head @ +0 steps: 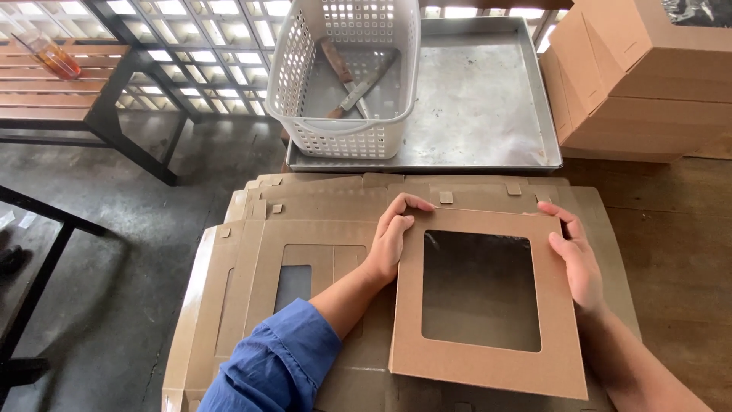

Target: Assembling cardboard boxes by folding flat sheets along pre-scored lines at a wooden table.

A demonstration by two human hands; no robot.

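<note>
I have a brown cardboard box lid (pixel 488 297) with a square clear window between my two hands, and it rests on top of a spread pile of flat cardboard sheets (pixel 259 259) on the wooden table (pixel 679 252). My left hand (pixel 393 236) curls around the lid's left edge near the top corner, fingers bent over the rim and pressed on it. My right hand (pixel 576 255) lies along the right edge, fingers fairly straight and pressed flat against the side (thumb tucked from view, so I cannot tell where it sits). Beyond the pile sits a metal tray (pixel 488 99) carrying a white plastic basket (pixel 343 76) with knives inside. Finished brown boxes (pixel 648 76) are stacked at the far right.
</note>
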